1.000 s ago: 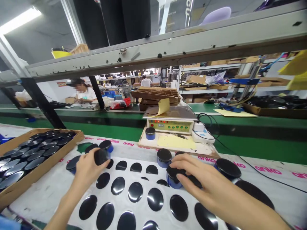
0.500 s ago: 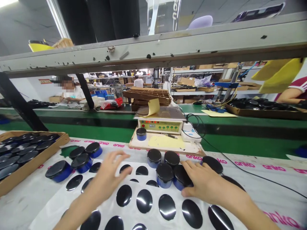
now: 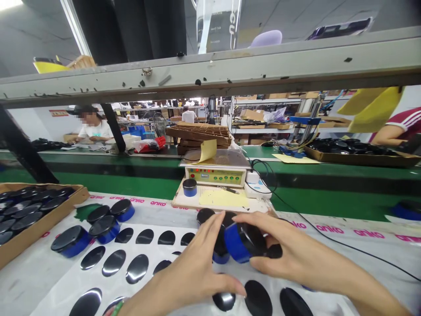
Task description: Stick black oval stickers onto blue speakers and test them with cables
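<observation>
My right hand [image 3: 286, 248] grips a round blue piece with a glossy black top [image 3: 237, 245], tilted and raised off the sheet. Fingers spread and thumb apart, my left hand [image 3: 194, 267] is just left of that piece and holds nothing. Between and behind my hands stand more such round pieces [image 3: 204, 215], partly hidden by my fingers. Beneath lies a white sheet [image 3: 62, 287] with rows of glossy black discs [image 3: 136, 268]. A group of blue-and-black round pieces [image 3: 104, 228] stands at the sheet's upper left.
A cardboard tray [image 3: 70, 206] of black-topped pieces is at left. Ahead, an electronic unit [image 3: 217, 176] with lit red digits sits on a board beside one round piece [image 3: 190, 188]. A black cable [image 3: 305, 215] crosses right. A shelf beam [image 3: 184, 72] spans overhead. Other people work beyond the green belt [image 3: 148, 177].
My right hand has closed on a round blue piece and lifted and tilted it. My left hand has moved right, close to that piece. The view has shifted slightly.
</observation>
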`<action>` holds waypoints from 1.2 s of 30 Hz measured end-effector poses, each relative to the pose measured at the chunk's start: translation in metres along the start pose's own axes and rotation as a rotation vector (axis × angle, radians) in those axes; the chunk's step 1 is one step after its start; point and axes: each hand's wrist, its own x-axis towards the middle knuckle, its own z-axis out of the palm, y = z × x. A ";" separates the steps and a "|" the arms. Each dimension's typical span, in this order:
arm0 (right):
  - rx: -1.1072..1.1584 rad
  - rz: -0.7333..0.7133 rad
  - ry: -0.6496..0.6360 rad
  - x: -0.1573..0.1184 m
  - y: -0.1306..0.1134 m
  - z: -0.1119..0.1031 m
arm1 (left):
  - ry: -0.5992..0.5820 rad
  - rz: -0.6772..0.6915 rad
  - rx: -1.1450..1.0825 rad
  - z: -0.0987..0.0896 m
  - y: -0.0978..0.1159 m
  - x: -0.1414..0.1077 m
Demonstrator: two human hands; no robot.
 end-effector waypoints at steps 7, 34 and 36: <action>0.339 -0.099 0.093 0.004 -0.011 0.025 | 0.113 -0.015 -0.069 -0.014 0.029 -0.007; -0.098 -0.100 0.247 -0.001 -0.015 0.048 | 0.329 -0.269 0.489 -0.057 -0.042 -0.038; -0.167 -0.080 0.392 -0.003 -0.012 0.028 | 0.424 -0.397 0.593 -0.082 -0.082 -0.047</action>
